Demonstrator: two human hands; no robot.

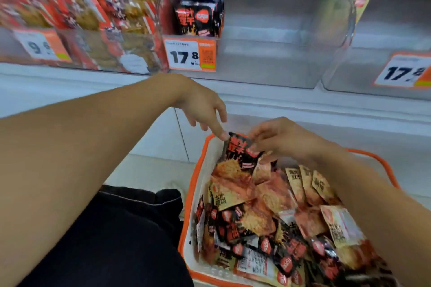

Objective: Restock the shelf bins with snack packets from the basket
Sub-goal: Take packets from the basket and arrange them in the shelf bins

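A black snack packet (241, 154) is pinched at its right edge by the fingers of the right hand (279, 138), above the far end of the orange-rimmed basket (198, 170). The left hand (203, 105) is held with fingers loosely spread; its index fingertip touches the packet's top left corner. A clear shelf bin (268, 53) stands beyond the fingers.

basket (198, 184) of packets (275, 212) sits below the shelf bins (268, 53) (packets stand in the left ones).
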